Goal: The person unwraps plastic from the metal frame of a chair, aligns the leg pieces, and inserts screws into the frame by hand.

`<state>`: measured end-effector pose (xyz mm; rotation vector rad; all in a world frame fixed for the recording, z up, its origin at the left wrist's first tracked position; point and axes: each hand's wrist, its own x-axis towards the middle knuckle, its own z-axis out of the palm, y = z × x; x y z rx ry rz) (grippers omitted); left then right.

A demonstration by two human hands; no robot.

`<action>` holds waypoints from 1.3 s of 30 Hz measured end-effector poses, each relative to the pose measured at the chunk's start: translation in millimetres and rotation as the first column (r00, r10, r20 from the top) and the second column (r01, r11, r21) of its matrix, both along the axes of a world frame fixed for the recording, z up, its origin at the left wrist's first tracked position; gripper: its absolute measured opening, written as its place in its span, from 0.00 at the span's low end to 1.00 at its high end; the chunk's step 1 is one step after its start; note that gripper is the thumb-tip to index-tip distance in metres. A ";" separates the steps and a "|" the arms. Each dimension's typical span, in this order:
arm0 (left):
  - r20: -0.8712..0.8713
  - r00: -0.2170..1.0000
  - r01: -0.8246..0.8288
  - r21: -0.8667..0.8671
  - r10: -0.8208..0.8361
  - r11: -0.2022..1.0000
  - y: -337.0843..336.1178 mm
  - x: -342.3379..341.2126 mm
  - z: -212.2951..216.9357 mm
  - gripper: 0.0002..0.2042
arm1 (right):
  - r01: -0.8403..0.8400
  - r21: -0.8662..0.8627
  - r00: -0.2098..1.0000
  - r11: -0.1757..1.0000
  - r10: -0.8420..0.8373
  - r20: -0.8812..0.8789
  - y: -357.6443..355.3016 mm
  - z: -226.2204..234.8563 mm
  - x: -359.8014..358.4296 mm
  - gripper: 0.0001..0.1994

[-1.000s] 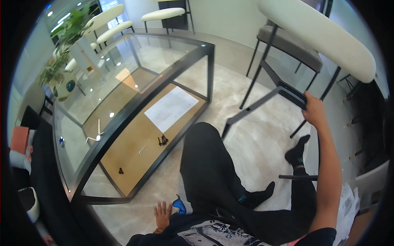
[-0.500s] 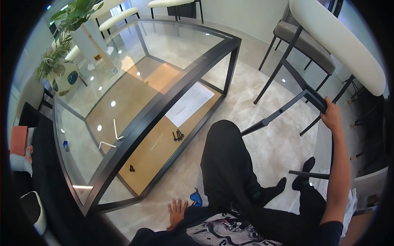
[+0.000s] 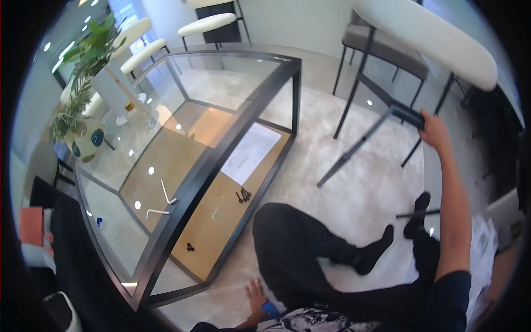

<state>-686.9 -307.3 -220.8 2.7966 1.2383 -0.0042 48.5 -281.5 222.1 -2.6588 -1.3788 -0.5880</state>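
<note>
My right hand (image 3: 434,131), arm stretched out, is closed around the corner of a black metal chair frame (image 3: 406,113). One bar of that frame slants down toward the rug. A thick white curved cushion (image 3: 431,39) with thin black legs is above and behind it; I cannot tell whether the two are joined. My left hand (image 3: 255,299) rests on the floor beside my bent knee, fingers spread and holding nothing. Close to its wrist is a small blue item (image 3: 269,310), partly covered, whose kind I cannot make out.
A glass-topped table (image 3: 221,135) with a black frame stands at left. On its glass are white hex keys (image 3: 157,212), a vase (image 3: 86,138) and a plant. Its tan shelf bears paper (image 3: 250,152), black bolts (image 3: 243,195) and a hex key (image 3: 216,212). A grey-seated chair (image 3: 387,52) stands behind.
My view has shifted, and my bent knee has moved lower and left, uncovering the lower end of the slanting bar. The right hand keeps its grip; the left stays on the floor.
</note>
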 end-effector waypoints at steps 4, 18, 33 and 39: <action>-0.176 0.983 0.083 0.181 -0.051 0.980 2.2 8.8 1.7 0.26 | 0.045 -0.004 0.999 0.999 -0.045 -0.011 -0.7 -5.9 1.3 0.20; -0.391 0.919 0.161 0.492 0.052 0.856 2.3 12.1 -0.6 0.25 | 0.049 -0.002 0.997 0.999 -0.049 0.067 -13.2 -20.7 12.6 0.21; -0.325 0.945 0.015 0.144 0.033 0.989 -9.2 23.7 22.8 0.27 | -0.002 0.020 1.000 1.000 0.002 0.011 -14.5 -14.9 13.2 0.20; -0.226 0.963 -0.200 -0.243 0.145 0.949 8.6 19.3 43.3 0.25 | -0.060 0.055 0.998 0.997 0.061 -0.030 -18.3 -20.6 16.2 0.18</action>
